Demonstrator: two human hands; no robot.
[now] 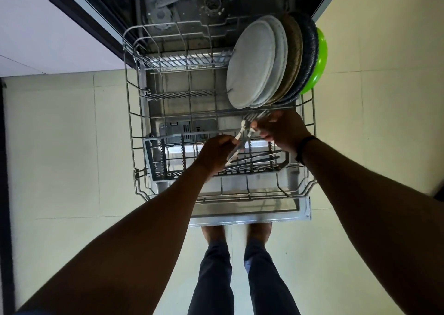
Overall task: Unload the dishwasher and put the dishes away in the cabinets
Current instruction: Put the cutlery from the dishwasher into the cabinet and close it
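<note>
**Both hands on cutlery over the pulled-out dishwasher rack**

The lower rack (134, 113) of the dishwasher is drawn out over the open door (249, 215), seen from straight above. At the near side of the rack sits a grey cutlery basket (156, 156), with several long dark pieces of cutlery (259, 158) lying across its right half.

The left hand (216, 152) is curled round the handle end of a pale-handled piece of cutlery (236, 144) just above the basket; which kind of utensil it is cannot be told. The right hand (283, 129) hovers a little farther and to the right, fingers closed on a bundle of forks (255, 117) whose tines point left and far — the two hands' pieces cross between them. A dark band (304, 146) circles the right wrist.

At the far right of the rack five plates stand on edge, packed close together: a pale grey plate (249, 67) in front, a second grey plate (280, 57) behind it, then a brownish plate (294, 50), a dark blue plate (310, 50) and a bright green plate (319, 62) at the far right. The left part of the rack holds only bare tines.

Beyond the rack the dark tub (192, 0) shows its spray arm and drain. Pale floor tiles (60, 146) lie on both sides, and the person's legs in dark trousers (216, 278) stand at the near edge of the door.
</note>
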